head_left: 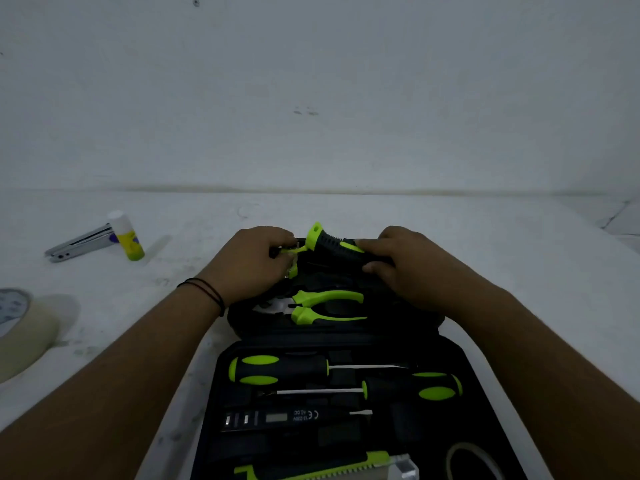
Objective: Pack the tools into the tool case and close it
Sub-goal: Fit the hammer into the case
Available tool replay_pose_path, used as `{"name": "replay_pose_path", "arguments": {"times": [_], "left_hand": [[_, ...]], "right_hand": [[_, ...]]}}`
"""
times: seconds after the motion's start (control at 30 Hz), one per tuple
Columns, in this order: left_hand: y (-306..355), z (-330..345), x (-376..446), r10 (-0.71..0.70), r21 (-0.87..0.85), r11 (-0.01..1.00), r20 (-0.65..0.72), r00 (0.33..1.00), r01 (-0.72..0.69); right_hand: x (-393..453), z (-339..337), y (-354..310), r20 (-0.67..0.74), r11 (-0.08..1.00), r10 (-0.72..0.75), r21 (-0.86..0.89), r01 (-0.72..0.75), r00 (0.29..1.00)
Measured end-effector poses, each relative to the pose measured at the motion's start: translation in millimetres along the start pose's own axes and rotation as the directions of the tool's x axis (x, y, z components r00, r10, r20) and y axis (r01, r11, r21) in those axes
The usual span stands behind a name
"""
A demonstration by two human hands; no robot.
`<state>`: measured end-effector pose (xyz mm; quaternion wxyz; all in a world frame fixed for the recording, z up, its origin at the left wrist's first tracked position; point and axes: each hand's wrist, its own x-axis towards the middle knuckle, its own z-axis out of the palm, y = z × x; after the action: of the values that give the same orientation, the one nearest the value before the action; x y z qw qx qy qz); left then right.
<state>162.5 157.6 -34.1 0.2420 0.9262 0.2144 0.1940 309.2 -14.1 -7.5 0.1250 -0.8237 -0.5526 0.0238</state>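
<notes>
Nearby, a glue stick (126, 237) leans on a metal tool (81, 242), tape roll (24, 327) left.

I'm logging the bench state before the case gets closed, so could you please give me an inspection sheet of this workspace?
Surface: white table, scuffed and smudged.
Job's things: black tool case open; pliers in its far half; two screwdrivers, a voltage tester and a green-edged tool in the near half.
Clutter: glue stick and a metal tool far left; tape roll at the left edge.
Grippers: left hand pinches a small green piece; right hand grips a black-and-green handle over the far half.
Cables: nothing seen.
Surroundings: plain white wall.
</notes>
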Motion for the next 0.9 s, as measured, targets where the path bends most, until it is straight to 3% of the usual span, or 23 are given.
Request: {"name": "replay_pose_path", "arguments": {"times": [0.23, 0.57, 0.9], "left_hand": [[-8, 5, 0, -0.015, -0.005, 1.000, -0.036, 0.999, 0.015], [-5, 6, -1, -0.005, -0.011, 1.000, -0.074, 0.997, 0.004], [-6, 8, -2, -0.002, 0.003, 1.000, -0.074, 0.997, 0.002]], "right_hand": [[-3, 1, -1, 0.033, 0.993, 0.039, -0.116, -0.035, 0.999], [3, 9, -7, 0.084, 0.988, -0.008, -0.154, 0.021, 0.996], [18, 19, -1, 0.104, 0.984, 0.051, -0.174, -0.032, 0.993]]}}
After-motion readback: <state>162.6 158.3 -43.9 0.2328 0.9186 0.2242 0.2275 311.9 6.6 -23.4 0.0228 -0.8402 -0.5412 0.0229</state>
